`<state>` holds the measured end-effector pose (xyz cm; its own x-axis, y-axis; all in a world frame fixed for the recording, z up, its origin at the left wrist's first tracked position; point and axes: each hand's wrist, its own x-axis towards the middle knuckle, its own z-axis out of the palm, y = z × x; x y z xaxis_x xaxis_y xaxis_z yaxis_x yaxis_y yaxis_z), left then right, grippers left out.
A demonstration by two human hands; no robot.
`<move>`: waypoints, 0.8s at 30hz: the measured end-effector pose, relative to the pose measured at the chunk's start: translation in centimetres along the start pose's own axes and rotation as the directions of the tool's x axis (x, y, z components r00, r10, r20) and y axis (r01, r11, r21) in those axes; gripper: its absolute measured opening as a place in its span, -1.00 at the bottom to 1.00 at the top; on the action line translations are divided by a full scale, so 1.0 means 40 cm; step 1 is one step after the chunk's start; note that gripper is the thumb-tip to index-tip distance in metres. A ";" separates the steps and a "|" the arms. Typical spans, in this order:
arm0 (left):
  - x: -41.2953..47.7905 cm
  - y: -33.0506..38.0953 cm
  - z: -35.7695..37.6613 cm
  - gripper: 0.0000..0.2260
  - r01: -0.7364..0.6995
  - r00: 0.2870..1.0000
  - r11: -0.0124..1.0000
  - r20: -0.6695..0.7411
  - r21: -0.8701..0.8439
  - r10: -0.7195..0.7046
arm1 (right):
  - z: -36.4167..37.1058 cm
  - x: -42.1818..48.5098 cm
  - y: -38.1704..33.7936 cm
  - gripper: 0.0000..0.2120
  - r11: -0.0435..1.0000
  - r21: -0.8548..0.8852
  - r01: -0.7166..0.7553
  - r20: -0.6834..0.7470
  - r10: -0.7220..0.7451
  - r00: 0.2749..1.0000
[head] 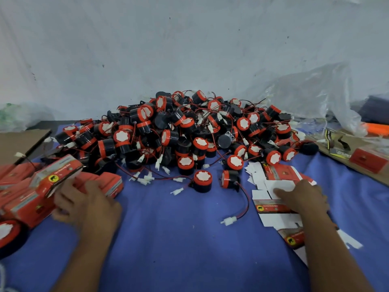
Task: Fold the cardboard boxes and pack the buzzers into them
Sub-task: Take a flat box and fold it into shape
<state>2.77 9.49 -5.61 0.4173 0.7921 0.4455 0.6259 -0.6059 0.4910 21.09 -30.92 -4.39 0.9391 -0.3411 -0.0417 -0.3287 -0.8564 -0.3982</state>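
A big heap of black and red buzzers with thin wires lies at the back of the blue cloth. Two single buzzers stand apart in front of it. Folded red boxes are piled at the left. My left hand lies blurred against that pile, fingers touching a red box; whether it grips the box is unclear. Flat unfolded box blanks are spread at the right. My right hand rests on top of these blanks with its fingers reaching onto a white flap.
A white wall rises behind the heap. Crumpled clear plastic lies at the back right, beside a cardboard sheet carrying a red box. Another cardboard sheet is at the left. One buzzer sits at the left edge.
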 end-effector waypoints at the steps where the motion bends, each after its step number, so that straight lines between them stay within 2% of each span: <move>1: -0.005 0.002 -0.001 -0.63 -0.017 1.000 1.000 -0.002 -0.003 0.017 | -0.001 0.002 -0.001 -0.32 1.000 -0.014 0.025 0.021 -0.025 0.999; 4: -0.022 0.012 -0.003 -0.61 -0.126 0.992 0.991 -0.019 -0.050 0.125 | -0.014 0.002 -0.004 -0.46 0.998 -0.002 0.067 0.082 -0.067 0.994; 6: -0.031 0.027 -0.006 -0.57 -0.222 0.975 0.970 -0.047 -0.102 0.219 | -0.028 -0.003 -0.008 -0.56 0.994 0.075 0.083 0.025 -0.085 0.996; 10: -0.065 0.067 -0.007 -0.60 -0.344 0.939 0.910 -0.086 -0.231 0.333 | -0.063 -0.014 -0.018 -0.72 0.956 0.241 0.167 -0.208 -0.117 0.971; 12: -0.082 0.083 -0.006 -0.65 -0.384 0.920 0.864 -0.061 -0.324 0.386 | -0.080 -0.028 -0.031 -0.75 0.914 0.328 0.239 -0.434 -0.079 0.898; 14: -0.101 0.097 -0.004 -0.75 -0.428 0.889 0.793 -0.044 -0.433 0.455 | -0.097 -0.059 -0.053 -0.77 0.782 0.436 0.445 -0.695 -0.022 0.719; 15: -0.111 0.105 -0.005 -0.78 -0.434 0.872 0.751 -0.024 -0.498 0.488 | -0.103 -0.083 -0.071 -0.76 0.691 0.480 0.540 -0.767 0.033 0.641; 16: -0.121 0.111 -0.009 -0.78 -0.435 0.853 0.706 -0.005 -0.560 0.521 | -0.107 -0.112 -0.097 -0.76 0.593 0.536 0.601 -0.788 0.095 0.609; 17: -0.132 0.120 -0.016 -0.76 -0.420 0.839 0.665 0.015 -0.617 0.543 | -0.104 -0.138 -0.125 -0.81 0.481 0.600 0.639 -0.769 0.128 0.626; 18: -0.144 0.127 -0.021 -0.74 -0.366 0.832 0.628 0.062 -0.687 0.551 | -0.092 -0.165 -0.155 -0.88 0.354 0.666 0.657 -0.725 0.100 0.681; 19: -0.156 0.134 -0.025 -0.68 -0.247 0.820 0.577 0.149 -0.779 0.552 | -0.071 -0.189 -0.182 -0.95 0.259 0.728 0.634 -0.657 0.002 0.754; 20: -0.167 0.144 -0.028 -0.60 -0.048 0.783 0.489 0.271 -0.871 0.560 | -0.043 -0.215 -0.208 -0.93 0.235 0.771 0.592 -0.577 -0.136 0.805; 22: -0.182 0.155 -0.019 -0.50 0.367 0.648 0.291 0.467 -0.883 0.602 | 0.030 -0.260 -0.239 -0.97 0.294 0.804 0.517 -0.384 -0.407 0.829; 23: -0.191 0.159 -0.013 -0.53 0.452 0.602 0.247 0.497 -0.857 0.625 | 0.063 -0.285 -0.250 -0.90 0.335 0.808 0.485 -0.289 -0.491 0.822; 24: -0.199 0.164 -0.009 -0.62 0.452 0.603 0.249 0.499 -0.857 0.623 | 0.091 -0.307 -0.257 -0.78 0.368 0.799 0.475 -0.221 -0.554 0.803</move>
<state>3.31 -0.83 -5.65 0.9699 0.1373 0.2009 -0.2202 0.1435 0.9649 13.28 -16.52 -3.14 0.9137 0.1146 0.3899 0.4046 -0.1676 -0.8990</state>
